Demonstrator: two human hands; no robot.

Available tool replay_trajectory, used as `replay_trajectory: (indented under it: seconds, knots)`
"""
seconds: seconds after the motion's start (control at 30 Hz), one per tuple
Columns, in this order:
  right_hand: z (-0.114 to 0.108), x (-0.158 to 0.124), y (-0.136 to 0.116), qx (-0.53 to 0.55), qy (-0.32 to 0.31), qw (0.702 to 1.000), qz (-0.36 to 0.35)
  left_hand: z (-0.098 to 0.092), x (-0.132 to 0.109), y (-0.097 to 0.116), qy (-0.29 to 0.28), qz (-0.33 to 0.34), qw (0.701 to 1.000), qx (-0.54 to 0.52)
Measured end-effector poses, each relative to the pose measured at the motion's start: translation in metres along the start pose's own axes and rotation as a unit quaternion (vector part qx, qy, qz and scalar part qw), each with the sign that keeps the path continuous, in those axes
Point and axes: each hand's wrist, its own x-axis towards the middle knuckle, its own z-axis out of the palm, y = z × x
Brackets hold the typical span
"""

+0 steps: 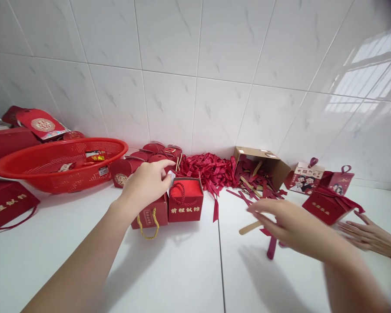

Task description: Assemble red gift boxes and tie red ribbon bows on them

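My left hand [148,180] reaches over two small red gift boxes, its index finger and thumb apart. A small whitish bit shows at its thumb tip, too unclear to name. Under and beside it stand a red box with a gold cord handle [150,215] and a red box with gold lettering and a red cord [185,211]. My right hand [289,221], slightly blurred, hovers palm down with thumb and fingers a little apart. Close to its fingertips lie a pale wooden stick [250,227] and a dark red stick [271,248]. Its far fingers are partly hidden.
A red plastic basket [74,184] with a few wrapped sweets stands left. Red ribbons [208,171] heap by the wall, beside a tipped cardboard box [282,169] spilling strips. At right, another person's hand [371,234] is by a ribboned red box [326,206].
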Motion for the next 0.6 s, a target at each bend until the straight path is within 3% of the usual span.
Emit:
replay_trajectory:
  seconds: [0.1, 0.23, 0.37, 0.47, 0.6]
  knots:
    - [0.043, 0.045, -0.018, -0.058, -0.008, 0.997, -0.041, 0.006, 0.003, -0.001, 0.048, -0.016, 0.997, 0.065]
    - [0.089, 0.070, -0.020, -0.070, 0.018, 0.996, -0.053, 0.011, 0.006, -0.006, 0.055, -0.005, 0.991, 0.123]
    - [0.106, 0.076, -0.005, -0.044, 0.038, 0.996, -0.061, 0.008, 0.007, -0.015, 0.002, 0.003, 0.991, 0.132]
    - [0.118, 0.083, 0.007, -0.014, 0.052, 0.997, -0.048, 0.003, 0.004, -0.016, -0.011, 0.046, 0.991, 0.126]
    - [0.128, 0.094, 0.012, 0.014, 0.096, 0.994, -0.045, 0.004, -0.006, -0.006, -0.109, 0.111, 0.981, 0.117]
